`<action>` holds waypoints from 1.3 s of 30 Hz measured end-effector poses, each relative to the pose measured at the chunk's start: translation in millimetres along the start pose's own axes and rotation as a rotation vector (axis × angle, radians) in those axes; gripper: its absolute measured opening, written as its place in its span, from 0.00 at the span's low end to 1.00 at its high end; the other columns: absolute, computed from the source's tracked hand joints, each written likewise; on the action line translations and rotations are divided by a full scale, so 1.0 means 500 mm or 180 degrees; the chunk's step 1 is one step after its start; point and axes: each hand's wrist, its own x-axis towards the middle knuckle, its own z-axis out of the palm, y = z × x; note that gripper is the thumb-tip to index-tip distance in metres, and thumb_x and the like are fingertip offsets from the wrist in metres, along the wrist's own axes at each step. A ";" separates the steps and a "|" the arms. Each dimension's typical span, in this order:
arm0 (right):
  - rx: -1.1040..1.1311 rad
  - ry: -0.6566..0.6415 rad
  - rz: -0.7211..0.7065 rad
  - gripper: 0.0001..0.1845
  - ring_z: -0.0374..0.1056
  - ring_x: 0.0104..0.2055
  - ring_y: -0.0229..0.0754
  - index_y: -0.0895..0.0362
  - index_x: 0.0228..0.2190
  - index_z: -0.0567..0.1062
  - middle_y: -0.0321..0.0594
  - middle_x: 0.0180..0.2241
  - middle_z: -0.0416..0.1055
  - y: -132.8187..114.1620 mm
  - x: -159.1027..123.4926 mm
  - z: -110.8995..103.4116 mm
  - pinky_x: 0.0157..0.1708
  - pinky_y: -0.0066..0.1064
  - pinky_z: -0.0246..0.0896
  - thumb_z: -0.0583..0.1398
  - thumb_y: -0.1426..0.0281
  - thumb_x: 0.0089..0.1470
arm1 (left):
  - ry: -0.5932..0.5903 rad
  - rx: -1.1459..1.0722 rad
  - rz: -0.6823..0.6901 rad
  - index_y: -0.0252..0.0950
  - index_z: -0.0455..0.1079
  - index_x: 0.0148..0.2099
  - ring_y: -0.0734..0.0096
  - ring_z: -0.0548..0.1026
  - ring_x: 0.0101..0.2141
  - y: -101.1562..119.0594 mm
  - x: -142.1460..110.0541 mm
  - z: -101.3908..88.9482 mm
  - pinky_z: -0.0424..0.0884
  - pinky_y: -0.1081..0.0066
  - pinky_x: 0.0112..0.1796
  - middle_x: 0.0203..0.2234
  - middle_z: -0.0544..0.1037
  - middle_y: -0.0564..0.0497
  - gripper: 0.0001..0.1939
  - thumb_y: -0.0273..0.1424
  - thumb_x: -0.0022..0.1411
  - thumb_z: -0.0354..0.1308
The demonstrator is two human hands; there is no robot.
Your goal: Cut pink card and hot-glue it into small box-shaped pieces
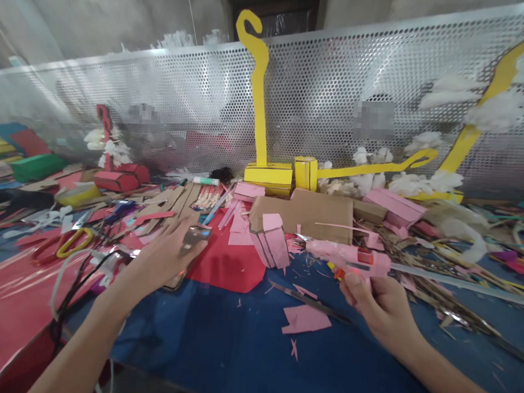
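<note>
My right hand (374, 300) is closed around the handle of a pink hot glue gun (335, 250), its nozzle pointing left. A long translucent glue stick (453, 280) runs out of the gun's back end. On the left, my left hand (166, 253) is closed over a smartphone (197, 234), covering its middle. Between the hands stands a small pink cardboard piece with dark edge lines (272, 243), near the glue gun's tip. A dark, thin blade-like tool (309, 302) and a pink paper scrap (306, 320) lie below it on the blue tabletop.
Yellow cardboard hook shapes (259, 104) stand before a perforated metal panel (309, 100). Brown cardboard (313, 213) and red paper (228, 264) lie centrally. Yellow-handled scissors (75, 243) and cables (60, 303) are left. Cardboard strips (452, 312) clutter the right; a red hooked piece (115, 178) stands left.
</note>
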 end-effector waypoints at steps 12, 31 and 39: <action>0.0117 0.0285 -0.0038 0.35 0.53 0.17 0.34 0.56 0.15 0.66 0.34 0.14 0.57 -0.008 0.011 -0.007 0.18 0.29 0.44 0.51 0.47 0.66 | -0.0338 -0.3225 0.0203 0.39 0.57 0.66 0.55 0.78 0.53 0.224 0.071 0.138 0.73 0.52 0.55 0.57 0.75 0.39 0.37 0.38 0.59 0.68; 0.0327 0.0389 -0.0468 0.29 0.55 0.18 0.34 0.56 0.18 0.66 0.34 0.17 0.61 0.004 -0.001 -0.012 0.19 0.28 0.48 0.53 0.57 0.69 | 0.0758 -0.1912 0.0693 0.42 0.68 0.56 0.60 0.76 0.48 0.252 0.032 0.109 0.74 0.60 0.50 0.49 0.76 0.48 0.24 0.30 0.57 0.66; 0.0405 0.0236 -0.0423 0.22 0.58 0.18 0.36 0.54 0.24 0.73 0.35 0.18 0.65 0.007 -0.012 -0.015 0.16 0.28 0.51 0.57 0.56 0.66 | 0.0767 -0.1795 0.0873 0.41 0.69 0.56 0.58 0.76 0.50 0.258 0.029 0.116 0.73 0.59 0.51 0.49 0.76 0.47 0.24 0.28 0.57 0.65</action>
